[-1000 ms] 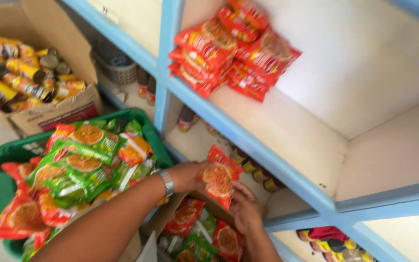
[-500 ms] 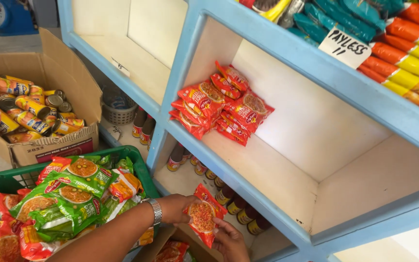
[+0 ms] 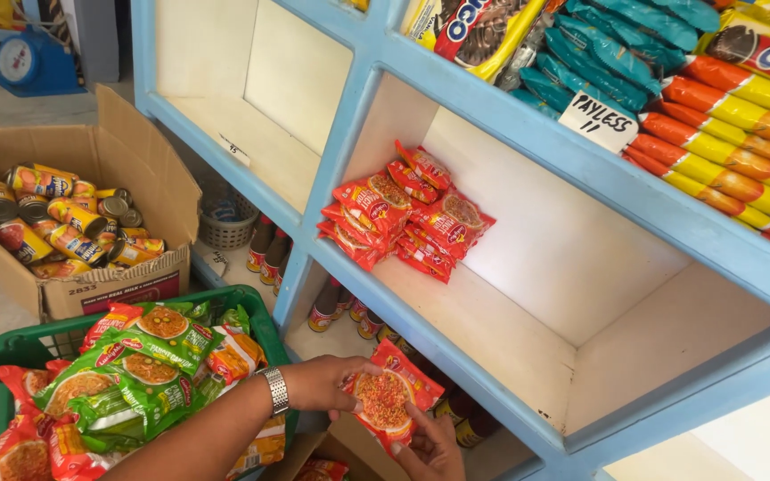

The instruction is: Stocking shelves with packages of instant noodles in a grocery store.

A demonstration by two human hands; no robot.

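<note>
Both hands are on one red noodle packet (image 3: 389, 397), held just below the front edge of the blue shelf (image 3: 456, 343). Left hand (image 3: 318, 383), wearing a wristwatch (image 3: 274, 390), pinches its left side; right hand (image 3: 434, 445) grips the bottom edge. A green basket (image 3: 11, 356) of more packets sits beside them, and a red stack (image 3: 403, 214) lies at the shelf's back left corner.

Both hands closed on one red noodle packet (image 3: 389, 398) at six o'clock: left hand (image 3: 318, 385) pinching its left edge, right hand (image 3: 430, 447) under its lower corner. Green basket (image 3: 11, 356) of packets at eight o'clock. Stacked red packets (image 3: 403, 214) on blue shelf (image 3: 492, 356), centre.
</note>
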